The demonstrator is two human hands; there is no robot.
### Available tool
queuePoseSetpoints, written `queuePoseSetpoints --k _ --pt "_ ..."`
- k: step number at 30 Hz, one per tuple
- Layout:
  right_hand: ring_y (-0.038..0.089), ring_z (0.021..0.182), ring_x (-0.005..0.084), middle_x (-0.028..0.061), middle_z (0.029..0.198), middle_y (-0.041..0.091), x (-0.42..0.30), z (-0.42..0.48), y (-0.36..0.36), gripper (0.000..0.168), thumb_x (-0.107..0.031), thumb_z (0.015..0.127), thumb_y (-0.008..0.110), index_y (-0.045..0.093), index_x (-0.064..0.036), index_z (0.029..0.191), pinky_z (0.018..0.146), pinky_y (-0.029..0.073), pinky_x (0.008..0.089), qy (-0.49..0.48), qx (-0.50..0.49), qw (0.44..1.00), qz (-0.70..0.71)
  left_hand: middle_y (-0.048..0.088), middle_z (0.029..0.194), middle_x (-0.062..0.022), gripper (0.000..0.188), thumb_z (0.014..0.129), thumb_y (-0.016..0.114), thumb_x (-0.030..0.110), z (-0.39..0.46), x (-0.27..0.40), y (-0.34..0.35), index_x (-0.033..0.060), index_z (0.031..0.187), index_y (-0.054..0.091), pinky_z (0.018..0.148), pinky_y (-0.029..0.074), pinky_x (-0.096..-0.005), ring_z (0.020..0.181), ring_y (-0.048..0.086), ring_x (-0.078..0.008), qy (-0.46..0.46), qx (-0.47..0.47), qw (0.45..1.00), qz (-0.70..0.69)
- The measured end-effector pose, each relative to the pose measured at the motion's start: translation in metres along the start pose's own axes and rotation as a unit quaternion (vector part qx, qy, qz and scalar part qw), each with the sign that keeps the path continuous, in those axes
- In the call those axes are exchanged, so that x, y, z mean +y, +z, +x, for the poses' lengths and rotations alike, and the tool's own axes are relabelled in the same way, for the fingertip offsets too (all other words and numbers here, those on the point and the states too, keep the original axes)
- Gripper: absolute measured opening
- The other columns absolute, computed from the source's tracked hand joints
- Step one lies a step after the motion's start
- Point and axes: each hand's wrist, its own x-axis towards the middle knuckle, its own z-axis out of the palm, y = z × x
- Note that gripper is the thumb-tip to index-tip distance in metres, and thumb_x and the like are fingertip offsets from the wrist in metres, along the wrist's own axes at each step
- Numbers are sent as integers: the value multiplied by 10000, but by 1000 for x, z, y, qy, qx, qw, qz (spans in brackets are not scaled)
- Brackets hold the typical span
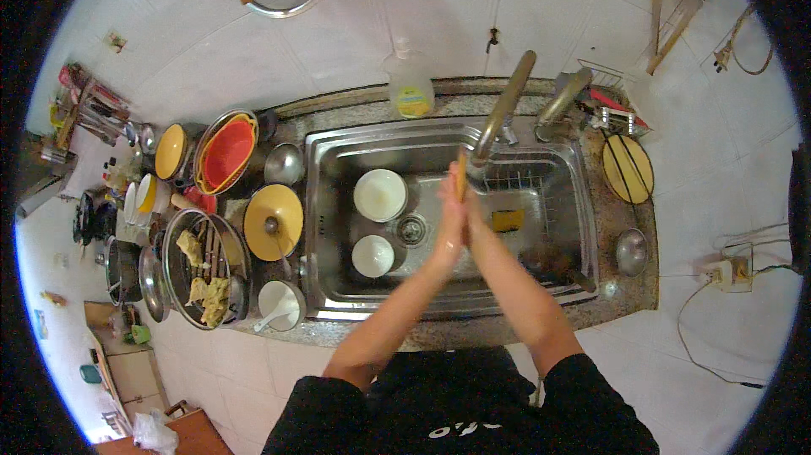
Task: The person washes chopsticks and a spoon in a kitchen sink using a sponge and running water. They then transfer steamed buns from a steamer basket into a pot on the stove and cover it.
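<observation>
Over the sink, my left hand (450, 208) and my right hand (473, 211) are pressed palm to palm below the faucet (507, 103). Between them is a narrow yellow-brown stick-like thing (462, 171); its upper end shows past my fingers, the rest is mostly hidden, and I cannot tell exactly what it is. The stainless steel sink (405, 290) holds a larger white bowl (381, 195) and a smaller white bowl (372, 256), both left of my hands near the drain (411, 229). A yellow sponge (508, 220) lies on the sink floor to the right.
A soap bottle (412, 90) stands behind the sink. Left on the counter are a yellow bowl (266, 214) with a ladle, a white bowl with a spoon (282, 303), a red basket (229, 154) and a pan with food (212, 296). A yellow lid-like disc (627, 170) lies right.
</observation>
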Motion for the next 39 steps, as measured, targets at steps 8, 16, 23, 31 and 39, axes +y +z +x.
queuePoseSetpoints --k 8,16,23,31,39 --pt "378 1223 235 72 1344 405 19 -6 9 697 -602 884 320 393 -72 1331 1011 286 349 16 36 992 -119 182 1459 -93 700 910 254 570 -42 31 -14 91 1416 178 1087 121 -348 1337 161 -247 -68 44 987 -136" --pt "510 1035 191 30 1130 545 51 -55 63 511 -447 898 471 471 -71 1244 921 380 345 -146 -89 980 -101 534 984 -88 438 955 322 363 28 -38 -97 77 1275 411 777 430 -288 836 500 -159 7 245 962 117" --pt "507 747 152 27 826 528 5 -24 40 224 -197 908 513 555 -17 1036 731 437 292 -83 -173 981 23 571 1097 -110 433 960 376 307 -45 42 -89 -6 1252 438 786 449 -273 933 558 -146 -130 -12 990 -53" --pt "516 1087 340 141 1011 585 -12 -22 20 150 -69 862 551 534 -34 1007 986 389 448 -24 -223 970 89 568 1131 -158 450 908 489 221 -105 43 -118 -25 1277 411 797 507 -291 950 607 -238 -148 -64 954 -251" --pt "563 1011 364 188 1006 600 -13 -34 26 158 -135 883 542 541 -26 998 933 433 487 -27 -211 976 36 612 1018 -173 310 889 517 100 -99 66 -131 -67 1150 511 702 555 -284 820 647 -263 -163 16 967 -196"
